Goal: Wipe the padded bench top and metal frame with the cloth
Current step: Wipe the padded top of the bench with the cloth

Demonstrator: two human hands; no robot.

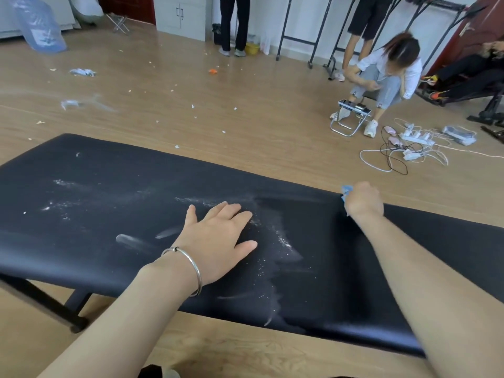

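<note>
Two bare hands on a dusty black padded bench top [109,186] spanning mid-frame.
At lower left, a black metal frame leg [41,298] shows beneath the pad. The left hand [218,241] lies flat at centre, fingers spread, beside streaks of white powder [278,241]. At right, on the far edge, the right hand [364,200] clutches a crumpled blue cloth [345,193]; the vinyl there looks darker and cleaner.

Bright, even light; wide-angle bending at edges; motion blur softens everything.
</note>
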